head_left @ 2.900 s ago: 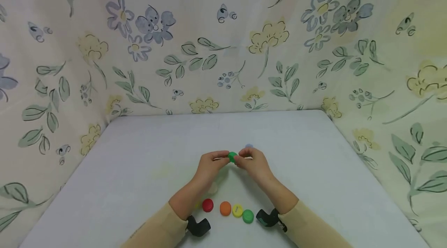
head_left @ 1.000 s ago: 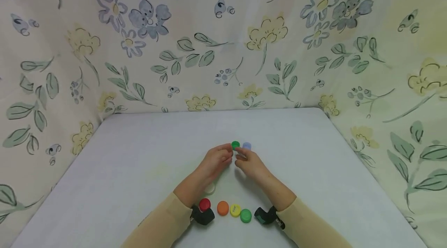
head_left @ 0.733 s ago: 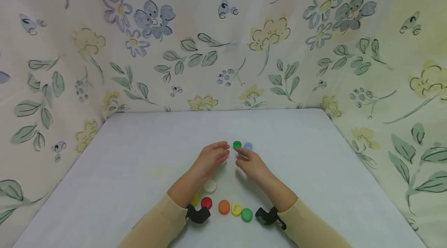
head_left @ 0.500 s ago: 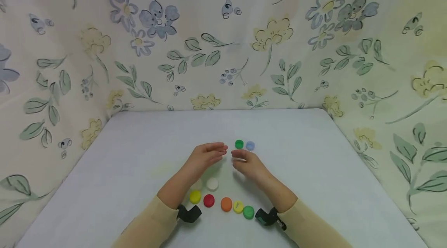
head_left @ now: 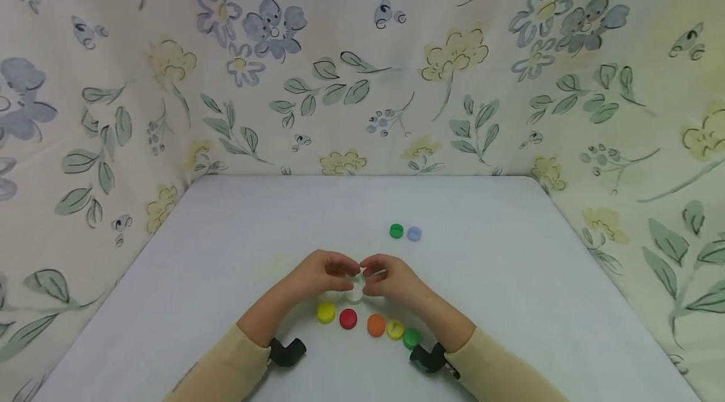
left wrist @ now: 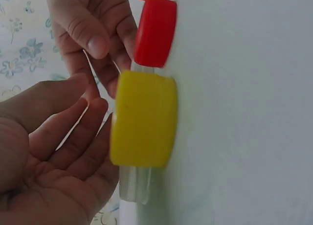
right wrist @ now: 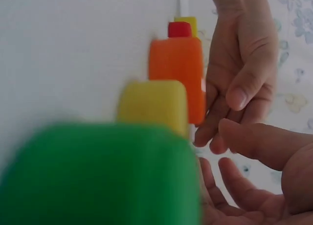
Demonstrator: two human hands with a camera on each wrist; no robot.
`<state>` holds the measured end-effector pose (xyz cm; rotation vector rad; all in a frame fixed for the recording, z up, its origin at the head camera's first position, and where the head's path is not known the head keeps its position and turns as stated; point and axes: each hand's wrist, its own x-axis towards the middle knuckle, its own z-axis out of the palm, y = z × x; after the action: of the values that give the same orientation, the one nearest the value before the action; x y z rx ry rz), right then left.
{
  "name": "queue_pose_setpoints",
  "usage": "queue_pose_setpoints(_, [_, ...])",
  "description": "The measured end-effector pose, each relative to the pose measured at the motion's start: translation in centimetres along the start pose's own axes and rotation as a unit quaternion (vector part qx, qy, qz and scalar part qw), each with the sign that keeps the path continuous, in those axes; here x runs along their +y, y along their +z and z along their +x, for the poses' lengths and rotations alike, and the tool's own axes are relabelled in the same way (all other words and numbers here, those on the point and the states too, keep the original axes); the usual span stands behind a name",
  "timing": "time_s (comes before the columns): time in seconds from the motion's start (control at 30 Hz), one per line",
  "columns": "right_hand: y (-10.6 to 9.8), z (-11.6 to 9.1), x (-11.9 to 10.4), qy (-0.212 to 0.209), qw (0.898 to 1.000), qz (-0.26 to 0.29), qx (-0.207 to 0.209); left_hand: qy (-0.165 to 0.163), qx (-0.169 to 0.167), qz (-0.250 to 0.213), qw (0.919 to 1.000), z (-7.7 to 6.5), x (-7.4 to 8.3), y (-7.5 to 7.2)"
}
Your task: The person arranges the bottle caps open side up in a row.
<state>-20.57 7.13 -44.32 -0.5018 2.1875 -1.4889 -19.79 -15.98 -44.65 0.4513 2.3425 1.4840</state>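
My left hand [head_left: 318,276] and right hand [head_left: 394,278] face each other above the table, fingers loosely bent and fingertips almost meeting. Between and below them lies a white bottle cap [head_left: 355,293], partly covered by the fingers. In both wrist views, nothing shows between the fingers of either hand. In front of the hands runs a curved row: a yellow cap [head_left: 326,312], a red cap [head_left: 348,319], an orange cap [head_left: 376,325], a smaller yellow cap [head_left: 395,329] and a green cap [head_left: 411,338]. Farther back, a dark green cap [head_left: 396,231] sits beside a pale blue cap [head_left: 415,234].
The white table [head_left: 272,207] carries the caps. A floral curtain [head_left: 351,106] stands behind it and along both sides. Black wrist cameras [head_left: 287,352] hang close over the table; the right one is beside the green cap.
Both hands held the dark green cap earlier; it now rests beside the pale blue one. The hands have since drawn back toward the row, around the white cap.
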Motion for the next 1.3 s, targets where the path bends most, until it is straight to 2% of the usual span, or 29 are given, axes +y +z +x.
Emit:
queue_pose_setpoints(0.1, [0.2,-0.1,0.1,0.004,1.0,-0.02,-0.012,0.009,-0.018,0.045,0.9988,0.1,-0.1,0.1])
queue_pose_setpoints(0.23, [0.4,-0.1,0.1,0.012,0.999,-0.047,-0.016,0.002,-0.025,0.09,0.9956,0.0,-0.1,0.2])
queue_pose_setpoints(0.53, [1.0,-0.3,-0.3,0.014,0.995,-0.097,-0.016,-0.005,-0.026,0.126,0.9917,-0.3,-0.1,0.7])
queue_pose_setpoints(0.7, [1.2,-0.4,-0.3,0.007,0.994,-0.112,-0.006,-0.006,-0.024,0.123,0.9921,-0.4,0.0,0.5])
queue_pose_setpoints(0.9, [1.1,-0.2,-0.2,0.013,0.995,-0.102,-0.004,-0.006,-0.027,0.115,0.993,-0.3,-0.1,0.2])
queue_pose_setpoints(1.1, [0.4,0.1,0.2,0.008,0.995,-0.098,-0.01,0.011,-0.027,0.088,0.9957,-0.2,-0.3,0.0])
queue_pose_setpoints(1.2, [-0.2,0.2,0.4,0.005,0.995,-0.095,-0.011,0.008,-0.014,0.058,0.9982,-0.1,-0.2,0.0])
queue_pose_setpoints(1.3, [-0.8,0.2,0.3,0.008,0.996,-0.089,-0.002,-0.004,0.015,0.021,0.9997,0.2,0.0,0.2])
